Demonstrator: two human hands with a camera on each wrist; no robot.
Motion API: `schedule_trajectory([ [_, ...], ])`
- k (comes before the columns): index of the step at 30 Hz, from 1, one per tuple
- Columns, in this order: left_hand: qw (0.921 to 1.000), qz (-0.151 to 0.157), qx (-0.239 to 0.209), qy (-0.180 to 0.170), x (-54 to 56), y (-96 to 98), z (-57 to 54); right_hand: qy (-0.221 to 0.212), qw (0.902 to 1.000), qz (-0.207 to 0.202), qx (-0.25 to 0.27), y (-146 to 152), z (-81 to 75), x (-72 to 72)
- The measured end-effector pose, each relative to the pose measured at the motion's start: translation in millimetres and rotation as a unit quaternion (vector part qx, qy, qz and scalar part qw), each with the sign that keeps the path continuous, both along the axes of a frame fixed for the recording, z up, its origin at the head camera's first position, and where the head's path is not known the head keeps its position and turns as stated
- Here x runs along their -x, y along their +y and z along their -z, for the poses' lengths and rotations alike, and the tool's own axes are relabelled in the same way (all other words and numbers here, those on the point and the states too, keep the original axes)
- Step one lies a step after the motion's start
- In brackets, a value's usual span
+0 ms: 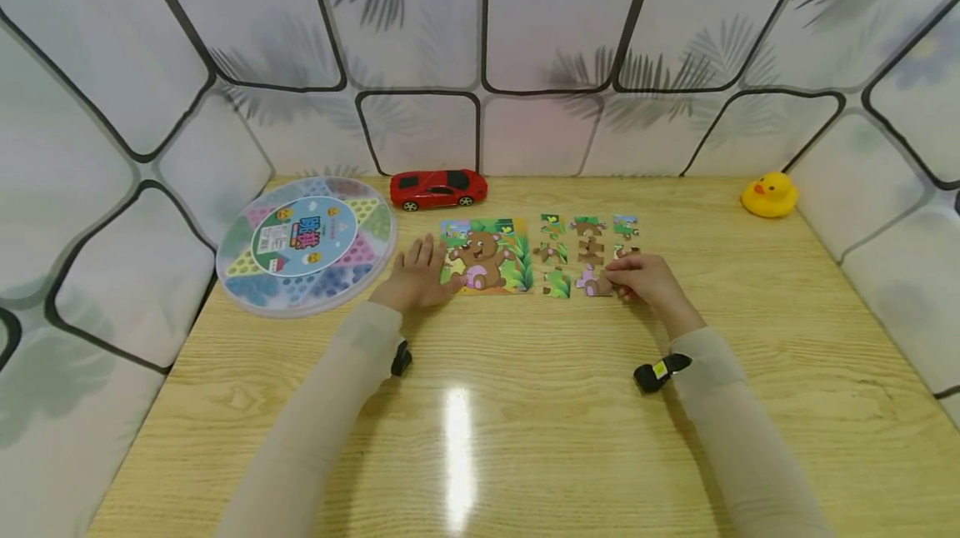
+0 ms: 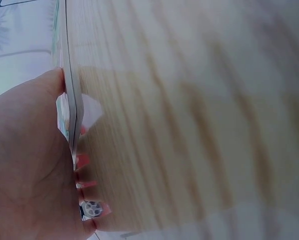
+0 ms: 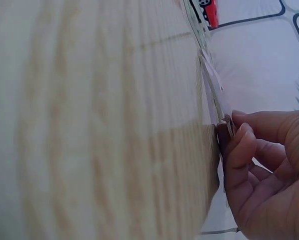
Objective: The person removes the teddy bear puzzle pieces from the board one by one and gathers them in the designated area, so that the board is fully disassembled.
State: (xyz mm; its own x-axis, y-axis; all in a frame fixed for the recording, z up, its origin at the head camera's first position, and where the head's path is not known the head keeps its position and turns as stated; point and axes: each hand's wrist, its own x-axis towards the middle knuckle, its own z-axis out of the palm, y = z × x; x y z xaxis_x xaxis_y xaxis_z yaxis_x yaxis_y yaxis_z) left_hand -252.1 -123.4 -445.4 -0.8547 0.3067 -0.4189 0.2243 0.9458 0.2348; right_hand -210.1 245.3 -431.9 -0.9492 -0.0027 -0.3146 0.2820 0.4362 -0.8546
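Observation:
A bear picture board (image 1: 487,259) lies on the table. My left hand (image 1: 420,271) rests against its left side, fingers straight and spread, thumb at the lower left corner; the left wrist view shows the thumb on the board's edge. To the board's right, several loose puzzle pieces (image 1: 552,253) lie in three columns with small gaps. My right hand (image 1: 648,284) is at the lower right of these, pinching a thin puzzle piece (image 3: 231,126) between thumb and fingers. Beside its fingertips lies a piece with the bear's pink foot (image 1: 595,281). The hand partly hides the right column.
A round plastic game box (image 1: 307,305) with coloured pegs lies left of my left hand. Behind the board stands a red toy car (image 1: 438,189). A yellow rubber duck (image 1: 771,194) sits at the far right. Patterned fabric walls (image 1: 540,134) enclose the wooden table (image 1: 540,405).

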Motion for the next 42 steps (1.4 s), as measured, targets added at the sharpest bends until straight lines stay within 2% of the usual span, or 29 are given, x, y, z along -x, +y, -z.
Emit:
schedule_trajectory([
  [6, 1.0, 0.001, 0.004, -0.008, 0.8, 0.3, -1.1, 0.009, 0.9999, 0.012, -0.007, 2, 1.0, -0.6],
  [15, 0.9999, -0.002, 0.006, -0.012, 1.1, 0.0, -0.8, 0.009, 0.9992, 0.03, 0.026, 7, 2.2, -0.6],
  [20, 0.9999, -0.002, 0.01, -0.012, -0.9, 0.8, -3.9, 0.026, 0.999, 0.015, 0.034, 6, 1.2, 0.1],
  [23, 0.9998, -0.001, 0.011, -0.015, -2.8, 1.2, -7.3, 0.043, 0.9974, 0.001, 0.058, 2, -1.1, 0.6],
  [28, 0.9998, -0.001, 0.011, -0.019, -5.9, 1.7, -12.0, 0.059, 0.9932, -0.02, 0.099, -11, -6.0, 2.9],
  [36, 0.9998, -0.004, 0.005, -0.017, -5.8, 0.1, -12.2, 0.029, 0.9927, -0.038, 0.111, -46, -6.2, 12.2],
  [42, 0.9998, -0.001, 0.012, -0.017, -6.2, 2.1, -12.4, 0.042, 0.9882, -0.077, 0.126, -77, -5.2, 16.4],
])
